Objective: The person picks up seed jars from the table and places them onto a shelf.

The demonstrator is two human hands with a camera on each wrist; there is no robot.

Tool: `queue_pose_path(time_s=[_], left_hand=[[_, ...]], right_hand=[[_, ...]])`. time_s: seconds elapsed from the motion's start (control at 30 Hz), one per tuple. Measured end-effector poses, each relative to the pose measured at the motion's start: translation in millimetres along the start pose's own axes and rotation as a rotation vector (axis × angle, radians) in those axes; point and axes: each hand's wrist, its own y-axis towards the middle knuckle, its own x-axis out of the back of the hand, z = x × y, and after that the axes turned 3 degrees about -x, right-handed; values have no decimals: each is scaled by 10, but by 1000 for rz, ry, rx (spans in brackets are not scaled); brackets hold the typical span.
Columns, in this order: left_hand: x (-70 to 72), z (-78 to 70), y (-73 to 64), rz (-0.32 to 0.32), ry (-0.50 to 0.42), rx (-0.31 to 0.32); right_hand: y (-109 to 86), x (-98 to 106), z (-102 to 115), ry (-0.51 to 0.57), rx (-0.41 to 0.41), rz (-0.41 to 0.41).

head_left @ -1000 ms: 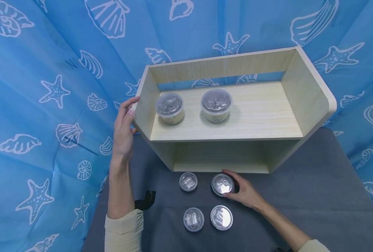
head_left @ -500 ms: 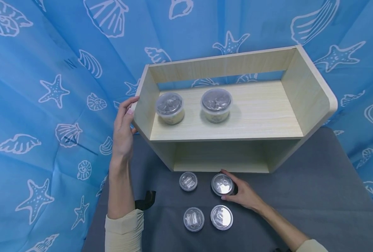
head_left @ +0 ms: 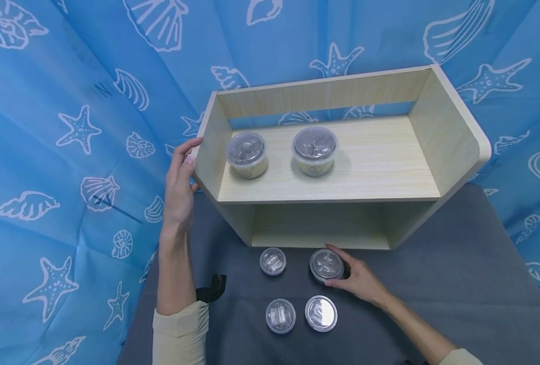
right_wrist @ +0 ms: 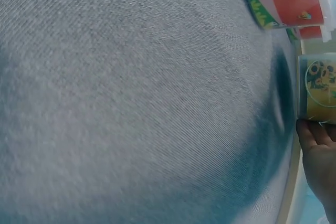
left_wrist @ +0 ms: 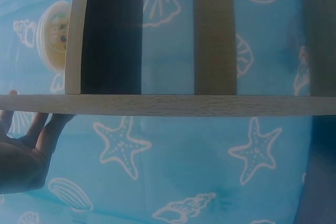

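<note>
In the head view my left hand [head_left: 179,195] grips the left side panel of a pale wooden two-tier shelf [head_left: 388,167]. The left wrist view has its fingers [left_wrist: 39,132] at that panel's edge. My right hand [head_left: 358,276] holds a round lidded tub [head_left: 326,264] just before the shelf's lower front edge, thumb and fingers spread around its side. From the right wrist this tub [right_wrist: 321,88] shows a sunflower print. Left of it stands a smaller lidded tub [head_left: 272,261]. Two more tubs sit nearer me, one at left [head_left: 280,316] and one at right [head_left: 321,314].
Two lidded tubs stand on the upper tier, one at left [head_left: 247,154] and one near the middle [head_left: 314,151]. A grey cloth [head_left: 461,284] covers the table. Blue curtain [head_left: 69,177] with white shells hangs behind and at the sides.
The tub in my right hand has shifted slightly right and changed its tilt; the bright glare has left its lid. My left hand keeps its place on the shelf.
</note>
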Motion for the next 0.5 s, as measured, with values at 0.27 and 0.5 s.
queue_pose_path(time_s=[0.27,0.5], left_hand=[[0,1,-1,-2,2,-6],[-1,1,-1,-4,3,3]], right_hand=[[-34,126,125,70,30,3],[-72,258,340,101,58,-23]])
